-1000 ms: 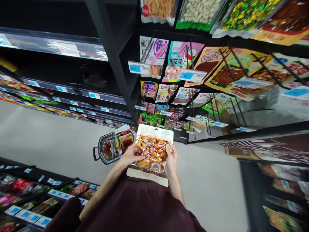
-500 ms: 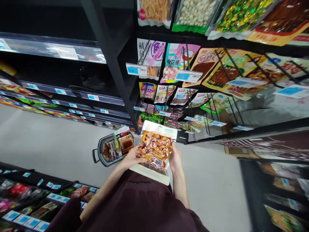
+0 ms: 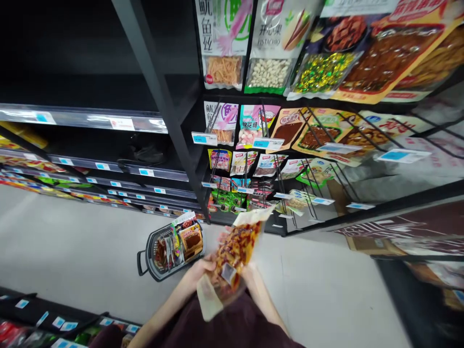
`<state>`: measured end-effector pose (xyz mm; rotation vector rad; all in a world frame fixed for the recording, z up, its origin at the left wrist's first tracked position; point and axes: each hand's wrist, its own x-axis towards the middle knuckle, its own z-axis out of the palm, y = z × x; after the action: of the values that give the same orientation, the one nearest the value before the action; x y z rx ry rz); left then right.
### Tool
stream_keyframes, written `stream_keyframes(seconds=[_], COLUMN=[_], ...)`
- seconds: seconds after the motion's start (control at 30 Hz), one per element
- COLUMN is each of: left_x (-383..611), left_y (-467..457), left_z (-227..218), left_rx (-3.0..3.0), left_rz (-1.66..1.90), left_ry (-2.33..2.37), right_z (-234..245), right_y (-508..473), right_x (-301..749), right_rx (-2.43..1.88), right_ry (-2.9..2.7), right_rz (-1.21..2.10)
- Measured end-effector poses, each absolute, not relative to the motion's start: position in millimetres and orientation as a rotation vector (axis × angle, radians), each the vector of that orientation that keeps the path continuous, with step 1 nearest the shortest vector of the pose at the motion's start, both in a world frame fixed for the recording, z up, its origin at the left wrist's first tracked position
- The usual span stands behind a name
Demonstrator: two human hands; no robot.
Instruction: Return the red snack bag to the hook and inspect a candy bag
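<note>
A clear-fronted snack packet [image 3: 237, 246] with glossy orange-brown pieces inside is tilted in front of my body, its top leaning right. My left hand [image 3: 203, 267] is closed on its left edge, thumb on the front and fingertips showing past the far side. At the lower right edge is my right hand [image 3: 250, 274], blurred, its fingers mostly hidden behind the packet. A white label shows on the packet's window. On the floor to the left stands a dark shopping basket [image 3: 150, 268] with several snack packets in it.
Ahead, a rack with hooks holds several hanging snack bags [image 3: 270, 72], with price tags [image 3: 268, 144] on the hook ends. Dark shelves [image 3: 83, 118] run along the left. Another shelf row [image 3: 43, 316] lies at the lower left. A brown panel [image 3: 409, 220] stands at the right.
The packet has turned from facing me nearly flat to a slanted, edge-on angle, its top swinging right. My view has tipped upward, so more of the upper rack shows.
</note>
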<state>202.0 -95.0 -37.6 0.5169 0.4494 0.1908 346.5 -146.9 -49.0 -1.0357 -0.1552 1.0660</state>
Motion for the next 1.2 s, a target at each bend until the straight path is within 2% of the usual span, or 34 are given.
stream_keyframes(seconds=[0.17, 0.33, 0.47, 0.73, 1.2], left_x=[208, 200, 190, 166, 115], left_y=[-96, -92, -67, -22, 43], left_z=[-35, -37, -27, -6, 10], left_rx=[0.825, 1.067, 0.937, 0.762, 1.056], left_rz=[0.081, 0.205, 0.430, 0.402, 0.442], left_ry=[0.375, 0.529, 0.753, 0.897, 0.666], right_z=[-48, -39, -37, -37, -12], right_y=[-142, -144, -143, -130, -80], right_x=[349, 356, 356, 342, 304], right_rx=[-0.927, -0.928, -1.025, -1.118, -1.119], right_ry=[-0.112, -0.100, -0.099, -0.139, -0.201], right_rz=[1.080, 1.019, 0.887, 0.876, 0.945])
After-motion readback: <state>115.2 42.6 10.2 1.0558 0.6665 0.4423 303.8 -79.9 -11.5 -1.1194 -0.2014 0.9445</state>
